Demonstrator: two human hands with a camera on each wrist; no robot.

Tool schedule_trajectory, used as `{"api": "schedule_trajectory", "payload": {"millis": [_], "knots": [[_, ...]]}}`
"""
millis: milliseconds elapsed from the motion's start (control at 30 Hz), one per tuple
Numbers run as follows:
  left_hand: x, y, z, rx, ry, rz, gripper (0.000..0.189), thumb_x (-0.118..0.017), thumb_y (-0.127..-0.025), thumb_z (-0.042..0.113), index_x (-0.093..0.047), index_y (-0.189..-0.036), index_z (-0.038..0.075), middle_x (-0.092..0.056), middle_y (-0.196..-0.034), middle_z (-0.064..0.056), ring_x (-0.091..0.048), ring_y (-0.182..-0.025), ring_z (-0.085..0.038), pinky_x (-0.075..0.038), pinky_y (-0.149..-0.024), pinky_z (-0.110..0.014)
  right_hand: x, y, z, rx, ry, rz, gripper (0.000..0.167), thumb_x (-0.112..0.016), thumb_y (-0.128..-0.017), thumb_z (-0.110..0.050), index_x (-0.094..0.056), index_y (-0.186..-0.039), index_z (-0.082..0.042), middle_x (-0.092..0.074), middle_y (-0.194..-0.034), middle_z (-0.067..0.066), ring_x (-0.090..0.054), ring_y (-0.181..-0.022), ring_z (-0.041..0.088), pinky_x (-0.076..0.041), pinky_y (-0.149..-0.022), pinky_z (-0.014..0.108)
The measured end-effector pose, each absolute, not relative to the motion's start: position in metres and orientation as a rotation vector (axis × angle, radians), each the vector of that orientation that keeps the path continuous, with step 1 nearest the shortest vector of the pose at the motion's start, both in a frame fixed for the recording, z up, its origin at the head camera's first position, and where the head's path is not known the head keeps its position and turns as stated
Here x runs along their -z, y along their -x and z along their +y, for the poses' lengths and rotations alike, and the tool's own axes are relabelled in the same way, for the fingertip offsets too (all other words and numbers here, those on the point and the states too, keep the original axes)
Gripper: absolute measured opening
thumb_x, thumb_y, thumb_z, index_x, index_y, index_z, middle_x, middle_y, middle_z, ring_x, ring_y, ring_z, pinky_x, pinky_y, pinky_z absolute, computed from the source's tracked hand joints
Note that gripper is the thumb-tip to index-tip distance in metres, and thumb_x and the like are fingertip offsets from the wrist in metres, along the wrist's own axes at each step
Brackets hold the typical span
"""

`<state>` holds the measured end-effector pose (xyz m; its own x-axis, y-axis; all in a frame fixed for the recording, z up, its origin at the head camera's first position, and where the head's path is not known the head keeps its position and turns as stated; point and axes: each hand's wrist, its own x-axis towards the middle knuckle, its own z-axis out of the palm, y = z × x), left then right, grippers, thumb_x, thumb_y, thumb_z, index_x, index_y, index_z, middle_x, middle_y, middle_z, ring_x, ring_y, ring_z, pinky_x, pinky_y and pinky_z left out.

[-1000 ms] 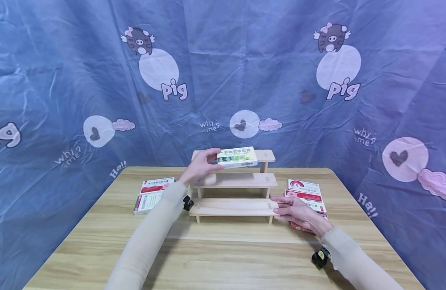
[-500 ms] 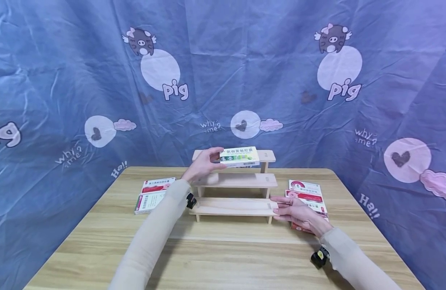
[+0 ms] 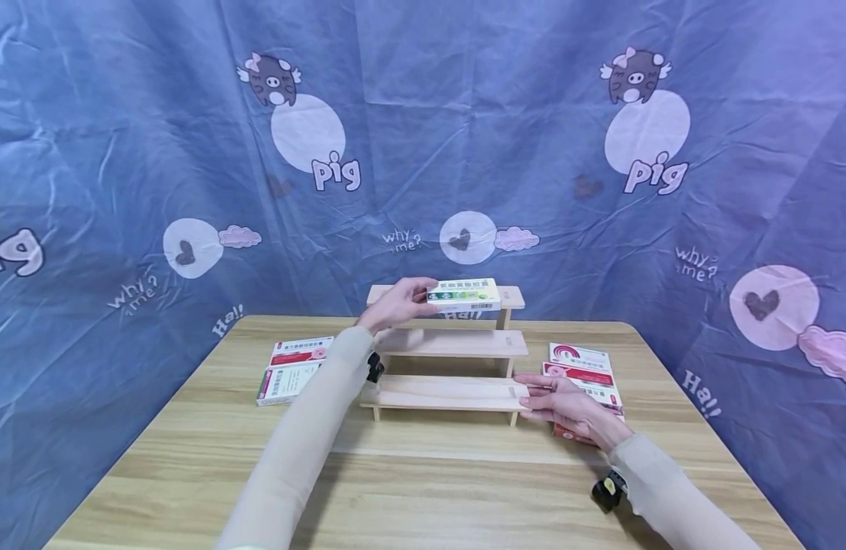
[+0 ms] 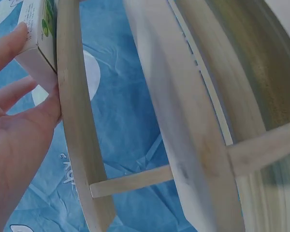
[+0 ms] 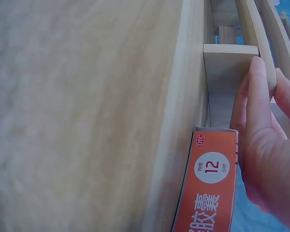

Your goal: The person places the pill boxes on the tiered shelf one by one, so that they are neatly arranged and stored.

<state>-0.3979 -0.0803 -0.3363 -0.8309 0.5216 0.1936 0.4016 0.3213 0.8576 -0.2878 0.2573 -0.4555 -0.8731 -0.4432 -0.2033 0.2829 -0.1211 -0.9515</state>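
A three-tier wooden display stand [image 3: 443,391] stands mid-table. At its top tier, my left hand [image 3: 398,303] holds a white-and-green medicine box [image 3: 464,296] by its left end, between thumb and fingers. In the left wrist view that box [image 4: 40,66] lies right along the edge of the top board [image 4: 75,96], with the thumb tip close to the board. My right hand [image 3: 567,406] pinches the right end of the bottom board. Seen from the right wrist, the thumb is on one face of that board [image 5: 261,53] and the fingers [image 5: 257,92] on the other.
Two medicine boxes [image 3: 283,383] lie left of the stand, partly behind the left forearm. Several red-and-white boxes [image 3: 579,372] lie at the right, partly hidden by the right hand; an orange box [image 5: 208,188] is beside that hand. A blue patterned cloth [image 3: 423,153] hangs behind the table.
My left hand has moved a little to the right along the top tier with the medicine box. The right hand keeps its hold on the bottom board.
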Motion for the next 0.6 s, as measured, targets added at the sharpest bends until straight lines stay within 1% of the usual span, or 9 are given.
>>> {"api": "schedule_trajectory", "payload": {"millis": [133, 333, 467, 600], "knots": [[0.334, 0.401, -0.076, -1.496, -0.851, 2.490, 0.062, -0.071, -0.088, 0.007, -0.044, -0.143, -0.002, -0.046, -0.148, -0.018, -0.046, -0.137, -0.029, -0.036, -0.117, -0.034, 0.455, 0.287, 0.257, 2.040, 0.186, 1.670, 0.060, -0.052, -0.094, 0.011, -0.028, -0.148, 0.010, -0.062, -0.115, 0.011, -0.068, -0.100, 0.018, -0.058, -0.092, 0.035], [0.335, 0.408, -0.068, -1.580, -0.796, 2.444, 0.067, -0.073, -0.084, 0.003, -0.042, -0.143, -0.005, -0.054, -0.140, -0.021, -0.052, -0.132, -0.028, -0.043, -0.113, -0.033, 0.454, 0.286, 0.257, 2.037, 0.189, 1.677, 0.058, -0.051, -0.094, 0.011, -0.030, -0.148, 0.009, -0.062, -0.116, 0.012, -0.067, -0.101, 0.019, -0.057, -0.093, 0.037], [0.336, 0.413, -0.065, -1.658, -0.736, 2.399, 0.075, -0.077, -0.080, 0.000, -0.040, -0.144, -0.007, -0.048, -0.145, -0.021, -0.046, -0.136, -0.028, -0.041, -0.114, -0.031, 0.454, 0.285, 0.256, 2.027, 0.190, 1.689, 0.058, -0.051, -0.094, 0.011, -0.030, -0.148, 0.009, -0.061, -0.116, 0.013, -0.067, -0.103, 0.020, -0.057, -0.094, 0.037], [0.335, 0.415, -0.063, -1.685, -0.716, 2.384, 0.074, -0.079, -0.078, 0.000, -0.043, -0.143, -0.007, -0.048, -0.146, -0.021, -0.045, -0.137, -0.027, -0.040, -0.115, -0.031, 0.453, 0.285, 0.256, 2.025, 0.186, 1.691, 0.058, -0.051, -0.094, 0.011, -0.029, -0.149, 0.009, -0.062, -0.116, 0.013, -0.067, -0.103, 0.020, -0.057, -0.093, 0.037]]}}
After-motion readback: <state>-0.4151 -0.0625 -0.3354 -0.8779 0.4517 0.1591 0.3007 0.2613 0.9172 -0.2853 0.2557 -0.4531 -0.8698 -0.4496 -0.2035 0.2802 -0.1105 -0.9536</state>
